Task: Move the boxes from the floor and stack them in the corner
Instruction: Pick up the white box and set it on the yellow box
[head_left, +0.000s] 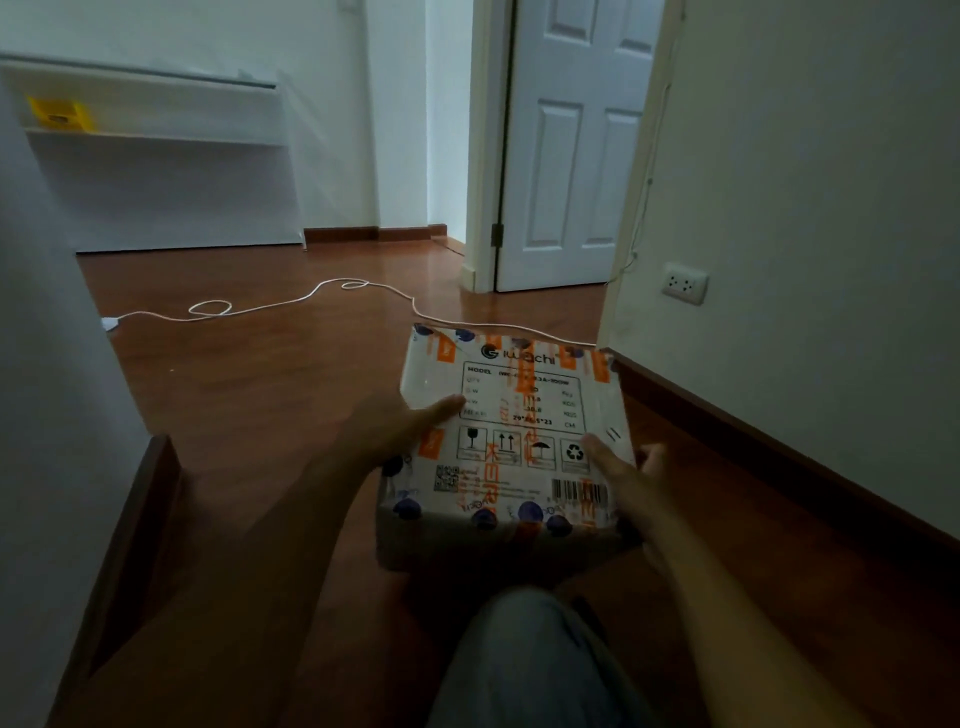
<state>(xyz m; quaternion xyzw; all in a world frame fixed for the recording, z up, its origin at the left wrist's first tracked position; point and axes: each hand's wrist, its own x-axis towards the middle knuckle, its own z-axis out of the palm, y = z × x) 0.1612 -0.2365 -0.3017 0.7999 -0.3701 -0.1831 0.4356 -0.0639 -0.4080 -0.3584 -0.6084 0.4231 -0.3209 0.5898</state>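
Box (511, 441) in both hands; cable (291, 304) beyond.

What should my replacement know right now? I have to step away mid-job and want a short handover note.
Left hand: gripping the box on its left edge, thumb on top.
Right hand: gripping the box's right edge, thumb on top. For both hands, the other fingers are hidden.
Box: white, orange tape, printed label up, low over the wooden floor near the right wall; whether it is lifted or resting is unclear.
Watch the white cable lying across the floor ahead.
Done: no stack is visible in this view.
Left: carry this box to the corner, set it down, then fetch any others.
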